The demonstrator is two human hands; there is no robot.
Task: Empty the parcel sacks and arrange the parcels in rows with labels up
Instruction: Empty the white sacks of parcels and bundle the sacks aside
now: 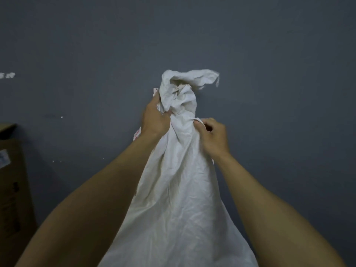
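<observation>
White parcel sack (173, 189) held by its bunched neck above a dark grey floor (269, 54).
The sack's crumpled body spreads up between both forearms. At its neck the left grip (154, 120) is curled round the gathered fabric, and the right grip (213, 137) pinches a fold just beside it. The ragged mouth flops beyond them. A cardboard box (11, 180) stands at the left edge.

One parcel sack (179, 189), white creased cloth, stands upright at centre frame against a dark grey surface (269, 54), widening toward the bottom edge. Its neck is gathered and twisted shut near the top (the crumpled, frayed mouth flops rightward above the twist). Faint red print shows along its left edge; contents hidden.
</observation>
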